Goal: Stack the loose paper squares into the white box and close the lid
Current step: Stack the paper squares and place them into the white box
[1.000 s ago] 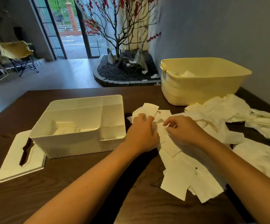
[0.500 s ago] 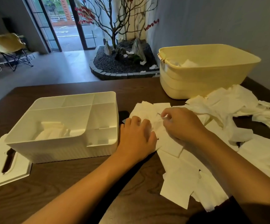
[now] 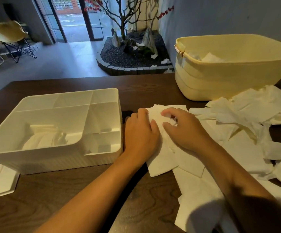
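Observation:
The white box (image 3: pixel 55 158) stands open on the left of the dark table, with a few paper squares (image 3: pixel 44 138) lying in its large compartment. Its slotted lid (image 3: pixel 2 182) lies flat at the box's near left corner, partly cut off by the frame edge. Loose paper squares (image 3: pixel 237 148) spread in a heap over the right half of the table. My left hand (image 3: pixel 141 132) presses flat on the heap's left edge, just right of the box. My right hand (image 3: pixel 185 130) is beside it, thumb and curled forefinger pinching the top paper square (image 3: pixel 158 115).
A pale yellow plastic tub (image 3: pixel 228 76) with some paper inside stands at the back right, touching the heap. Bare dark table (image 3: pixel 69 207) lies in front of the box. Beyond the table's far edge are an indoor rock garden and a folding chair.
My view has shifted right and nearer, so the box and lid sit further left. Both hands stay on the heap's left end, and my right fingers have curled onto the top sheet.

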Tool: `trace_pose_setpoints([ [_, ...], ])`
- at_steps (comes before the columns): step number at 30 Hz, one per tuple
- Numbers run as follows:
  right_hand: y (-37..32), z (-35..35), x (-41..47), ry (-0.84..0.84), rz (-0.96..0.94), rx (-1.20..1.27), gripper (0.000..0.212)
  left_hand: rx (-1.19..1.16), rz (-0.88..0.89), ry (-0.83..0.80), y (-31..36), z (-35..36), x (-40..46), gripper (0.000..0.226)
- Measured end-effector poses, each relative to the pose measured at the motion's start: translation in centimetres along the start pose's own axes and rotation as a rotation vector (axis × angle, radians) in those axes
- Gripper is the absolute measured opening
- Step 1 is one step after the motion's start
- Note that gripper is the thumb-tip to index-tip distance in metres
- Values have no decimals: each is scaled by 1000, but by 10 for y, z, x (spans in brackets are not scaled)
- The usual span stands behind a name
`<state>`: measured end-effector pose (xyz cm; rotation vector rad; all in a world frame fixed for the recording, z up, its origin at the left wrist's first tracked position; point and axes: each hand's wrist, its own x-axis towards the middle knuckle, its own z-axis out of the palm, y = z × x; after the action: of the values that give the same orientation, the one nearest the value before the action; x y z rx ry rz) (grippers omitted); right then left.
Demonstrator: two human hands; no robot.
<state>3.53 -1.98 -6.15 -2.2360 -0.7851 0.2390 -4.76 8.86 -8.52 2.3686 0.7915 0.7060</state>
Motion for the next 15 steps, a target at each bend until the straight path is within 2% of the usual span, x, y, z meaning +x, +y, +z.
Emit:
trace_pose_setpoints([
  [5, 3, -2, -3, 58, 0, 180, 42, -320, -2, -4, 0, -4, -5, 32],
  [9, 0, -8, -7, 76, -60, 374, 59, -565, 50, 42, -2, -5, -7, 39],
  [15, -1, -13, -10, 12, -100, 673, 93, -736, 119, 42, 7, -20, -12, 53],
])
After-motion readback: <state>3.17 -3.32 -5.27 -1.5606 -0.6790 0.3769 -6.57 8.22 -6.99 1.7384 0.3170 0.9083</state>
